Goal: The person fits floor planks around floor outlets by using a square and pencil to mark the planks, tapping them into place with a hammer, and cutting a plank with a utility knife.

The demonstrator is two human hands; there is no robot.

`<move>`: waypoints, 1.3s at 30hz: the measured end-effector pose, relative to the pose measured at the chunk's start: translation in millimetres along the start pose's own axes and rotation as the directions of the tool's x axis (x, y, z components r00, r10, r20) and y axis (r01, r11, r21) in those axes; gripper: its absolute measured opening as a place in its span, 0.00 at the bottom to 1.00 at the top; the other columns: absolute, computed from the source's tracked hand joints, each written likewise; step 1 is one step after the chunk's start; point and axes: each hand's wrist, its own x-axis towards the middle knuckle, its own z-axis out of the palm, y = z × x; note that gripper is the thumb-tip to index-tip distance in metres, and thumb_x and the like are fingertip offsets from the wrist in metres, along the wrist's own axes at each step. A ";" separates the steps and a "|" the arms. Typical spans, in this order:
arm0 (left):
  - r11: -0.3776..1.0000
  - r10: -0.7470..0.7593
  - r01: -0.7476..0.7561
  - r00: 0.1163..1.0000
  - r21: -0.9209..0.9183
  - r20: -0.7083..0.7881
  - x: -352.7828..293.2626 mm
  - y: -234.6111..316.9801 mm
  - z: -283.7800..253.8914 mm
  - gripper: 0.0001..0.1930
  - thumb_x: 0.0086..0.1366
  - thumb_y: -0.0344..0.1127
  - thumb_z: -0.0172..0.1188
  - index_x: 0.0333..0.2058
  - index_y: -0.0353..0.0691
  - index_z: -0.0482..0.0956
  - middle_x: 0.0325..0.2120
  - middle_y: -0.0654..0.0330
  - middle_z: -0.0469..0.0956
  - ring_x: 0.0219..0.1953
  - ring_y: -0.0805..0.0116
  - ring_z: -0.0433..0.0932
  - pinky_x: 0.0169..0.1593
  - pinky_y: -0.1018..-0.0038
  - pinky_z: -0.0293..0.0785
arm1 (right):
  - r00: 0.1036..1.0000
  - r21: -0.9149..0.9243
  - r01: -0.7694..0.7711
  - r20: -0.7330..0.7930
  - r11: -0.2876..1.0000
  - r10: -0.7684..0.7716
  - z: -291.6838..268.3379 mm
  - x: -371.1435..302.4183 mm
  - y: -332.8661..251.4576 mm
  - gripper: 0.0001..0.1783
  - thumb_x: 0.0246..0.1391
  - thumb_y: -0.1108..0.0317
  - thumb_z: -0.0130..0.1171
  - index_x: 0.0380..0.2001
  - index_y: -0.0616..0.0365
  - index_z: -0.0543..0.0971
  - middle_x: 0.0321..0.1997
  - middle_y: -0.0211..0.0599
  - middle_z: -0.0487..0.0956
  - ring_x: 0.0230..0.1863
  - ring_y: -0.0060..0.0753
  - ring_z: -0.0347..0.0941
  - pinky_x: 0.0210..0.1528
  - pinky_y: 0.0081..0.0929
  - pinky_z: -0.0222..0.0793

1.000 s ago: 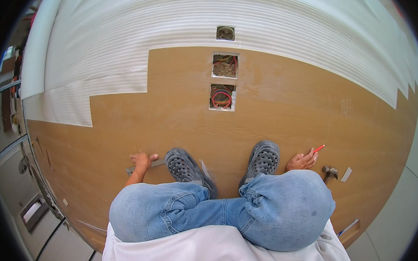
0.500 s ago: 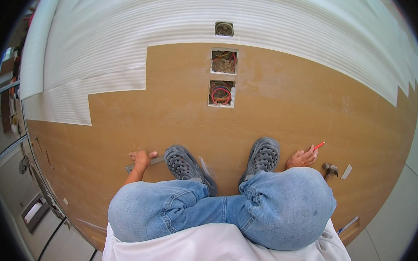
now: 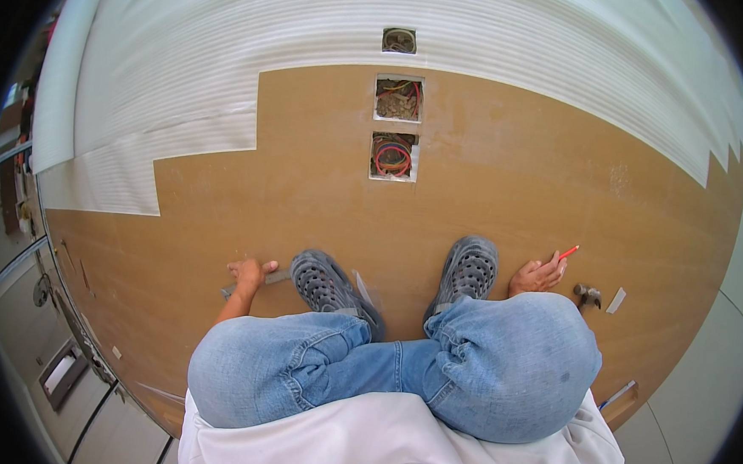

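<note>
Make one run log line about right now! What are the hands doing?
left hand: on grey strip | right hand: holding red pencil | beside right hand: hammer | between hands: shoes

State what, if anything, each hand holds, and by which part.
Right hand: red pencil, held by the part away from its pale end. Left hand: laid across a grey bar; whether gripped, unclear.

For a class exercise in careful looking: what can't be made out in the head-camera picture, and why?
All in the head view:
- Hammer: most of the handle is hidden by the right knee.
- Grey bar: part covered by the left hand.
- Red pencil: lower end hidden by the right hand.
- Wires: too small to trace singly.
</note>
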 end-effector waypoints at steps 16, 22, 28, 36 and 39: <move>1.000 -0.010 0.011 1.000 0.016 -0.025 -1.4 -8.0 -3.6 0.59 0.53 0.65 0.74 0.66 0.18 0.60 0.69 0.17 0.37 0.73 0.26 0.47 0.73 0.52 0.56 | 1.000 0.003 0.001 0.028 1.000 -0.002 0.5 -1.3 -4.0 0.31 0.59 0.69 0.50 0.66 0.61 0.68 0.70 0.60 0.64 0.71 0.62 0.59 0.73 0.55 0.53; 0.998 0.003 -0.005 1.000 0.070 0.027 1.8 -3.1 -0.1 0.57 0.53 0.66 0.73 0.64 0.19 0.64 0.67 0.16 0.44 0.71 0.28 0.52 0.71 0.54 0.59 | 1.000 0.021 0.005 0.007 1.000 -0.006 0.2 -0.1 1.1 0.30 0.59 0.70 0.51 0.66 0.60 0.68 0.70 0.60 0.64 0.71 0.61 0.59 0.73 0.54 0.53; 0.999 -0.022 0.022 1.000 0.038 -0.004 22.2 -27.5 9.0 0.59 0.52 0.68 0.72 0.65 0.19 0.63 0.67 0.15 0.41 0.71 0.25 0.50 0.72 0.54 0.58 | 0.999 0.023 -0.002 0.034 1.000 0.001 -2.0 -5.0 -10.0 0.30 0.59 0.70 0.51 0.66 0.60 0.68 0.70 0.60 0.64 0.71 0.61 0.59 0.72 0.54 0.53; 0.955 0.206 -0.209 0.978 0.210 0.039 70.7 -48.6 -6.6 0.50 0.55 0.72 0.65 0.61 0.31 0.72 0.62 0.32 0.67 0.66 0.36 0.65 0.67 0.48 0.63 | 1.000 0.029 -0.020 0.020 0.999 0.020 9.4 -16.9 -5.5 0.37 0.56 0.69 0.51 0.71 0.60 0.62 0.69 0.58 0.65 0.71 0.61 0.59 0.73 0.54 0.53; 0.908 0.344 -0.337 0.939 0.249 0.016 56.4 -29.1 15.1 0.39 0.60 0.72 0.59 0.48 0.37 0.86 0.46 0.40 0.83 0.54 0.42 0.80 0.56 0.49 0.74 | 0.999 -0.085 -0.041 -0.023 0.996 0.039 23.8 -18.7 38.1 0.41 0.54 0.69 0.52 0.73 0.60 0.58 0.69 0.58 0.65 0.71 0.61 0.59 0.73 0.53 0.53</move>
